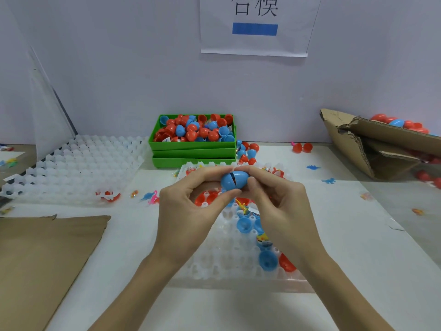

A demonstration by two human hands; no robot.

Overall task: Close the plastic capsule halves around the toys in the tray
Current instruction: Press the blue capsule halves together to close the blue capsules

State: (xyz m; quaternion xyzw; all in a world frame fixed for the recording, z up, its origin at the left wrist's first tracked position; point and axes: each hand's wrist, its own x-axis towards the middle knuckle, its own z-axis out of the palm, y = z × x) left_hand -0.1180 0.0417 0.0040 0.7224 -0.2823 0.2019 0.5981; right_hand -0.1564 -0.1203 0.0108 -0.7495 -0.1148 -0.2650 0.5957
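Note:
A blue plastic capsule (234, 183) is held above the white cell tray (214, 266), its two halves meeting with a narrow gap still showing between them. My left hand (191, 209) pinches its left half between thumb and fingers. My right hand (276, 204) pinches the right half. In the tray below lie open blue halves (267, 259) and red halves (286, 262), some holding small toys (262, 237). My hands hide part of the tray's middle.
A stack of green bins (193, 151) full of red and blue capsules stands behind the tray. Another white cell tray (76, 163) lies at the left, brown cardboard (40, 259) at the near left, a cardboard box (372, 144) at the right. Loose toys (328, 180) are scattered around.

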